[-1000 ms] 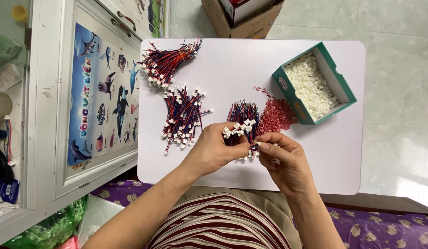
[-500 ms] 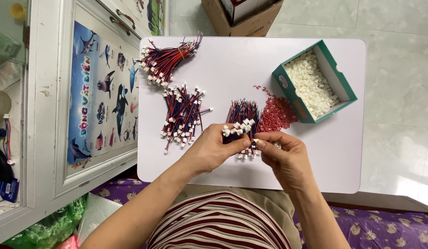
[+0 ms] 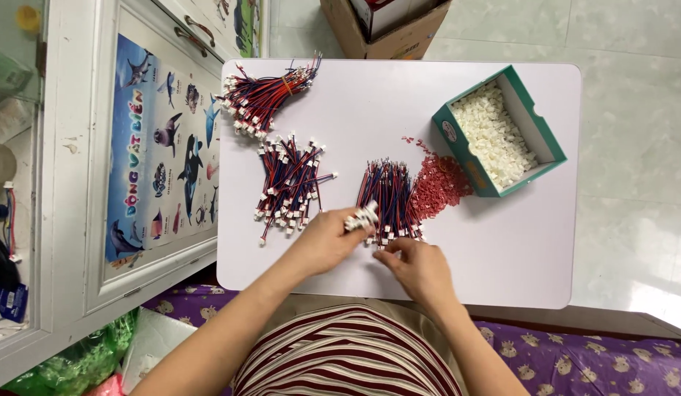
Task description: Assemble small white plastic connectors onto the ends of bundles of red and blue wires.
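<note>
My left hand (image 3: 327, 240) is closed on a small bunch of white plug connectors (image 3: 362, 217) at the near edge of the white table (image 3: 370, 110). My right hand (image 3: 414, 262) pinches at the near ends of a loose pile of red, blue and black wires (image 3: 388, 196) just beyond it. A heap of small red pieces (image 3: 437, 187) lies to the right of that pile. A green box (image 3: 535, 125) filled with small white housings (image 3: 493, 136) stands at the right.
A loose pile of finished wires with white plugs (image 3: 287, 187) lies left of my hands. A banded bundle of wires (image 3: 263, 95) sits at the far left corner. A white cabinet with a sea-animal poster (image 3: 164, 147) stands left; a cardboard box (image 3: 384, 26) beyond.
My left hand with the white connectors has shifted slightly left. My right hand has dropped a little toward the near edge, away from the left hand.
</note>
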